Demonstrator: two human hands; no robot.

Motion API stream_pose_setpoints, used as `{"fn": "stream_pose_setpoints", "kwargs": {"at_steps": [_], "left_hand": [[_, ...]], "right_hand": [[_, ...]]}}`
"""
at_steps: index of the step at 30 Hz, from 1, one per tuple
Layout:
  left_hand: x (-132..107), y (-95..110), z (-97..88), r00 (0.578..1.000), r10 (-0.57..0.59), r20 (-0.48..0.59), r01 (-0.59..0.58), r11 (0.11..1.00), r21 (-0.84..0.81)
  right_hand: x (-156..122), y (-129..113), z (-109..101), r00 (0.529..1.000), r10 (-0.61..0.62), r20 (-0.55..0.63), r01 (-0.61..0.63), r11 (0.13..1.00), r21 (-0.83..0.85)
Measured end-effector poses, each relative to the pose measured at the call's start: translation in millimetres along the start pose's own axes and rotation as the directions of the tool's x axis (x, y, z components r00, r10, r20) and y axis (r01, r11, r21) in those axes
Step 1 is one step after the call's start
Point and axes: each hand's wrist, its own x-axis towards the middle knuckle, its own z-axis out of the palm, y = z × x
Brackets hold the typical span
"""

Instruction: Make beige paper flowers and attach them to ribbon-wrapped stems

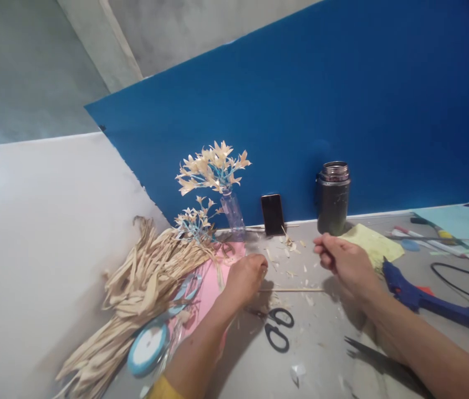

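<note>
My left hand [246, 277] is closed, its fingers curled down and mostly turned away over the edge of the pink sheet [208, 277]. Whatever it may grip is hidden. My right hand [345, 263] is raised in front of the dark flask [333, 199], thumb and fingertips pinched together. Anything between those fingertips is too small to make out. A thin stick [295, 290] lies crosswise between my hands. Below it are scissors [278, 331] with black handles, their blades pointing left towards my left wrist.
Dried husk strips [143, 277] and a blue ribbon roll [148, 349] lie left. Pale flowers [213, 166] stand in a clear bottle [233, 213] beside a phone [273, 215]. A blue glue gun [429, 299], yellow paper [373, 244] and dark pointed blades [380, 360] lie right. Scraps litter the middle.
</note>
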Motion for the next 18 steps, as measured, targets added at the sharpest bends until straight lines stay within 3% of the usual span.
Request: {"fn": "stream_pose_setpoints", "kwargs": {"at_steps": [4, 8, 11, 13, 18], "left_hand": [[-4.9, -12.8, 1.1, 0.997, -0.040, -0.065, 0.038, 0.999, -0.031], [-9.7, 2.8, 0.3, 0.980, -0.089, -0.180, 0.038, 0.962, -0.269], [-15.1, 19.8, 2.2, 0.965, 0.011, -0.261, -0.103, 0.934, -0.342], [-19.4, 27.6, 7.0, 0.978, 0.035, -0.205, -0.124, 0.889, -0.441], [-26.0, 34.5, 25.3, 1.000, -0.028, -0.009, 0.014, 0.745, -0.667]], "right_hand": [[9.7, -0.1, -7.9, 0.998, 0.000, -0.069, 0.008, 0.992, 0.122], [3.2, 4.0, -2.8, 0.991, 0.106, 0.079, -0.107, 0.994, 0.005], [-3.3, 8.6, 1.5, 0.967, 0.137, 0.213, -0.129, 0.990, -0.053], [-4.6, 10.8, 2.0, 0.958, 0.130, 0.255, -0.119, 0.991, -0.058], [-1.9, 9.3, 0.3, 0.971, 0.123, 0.203, -0.109, 0.991, -0.081]]}}
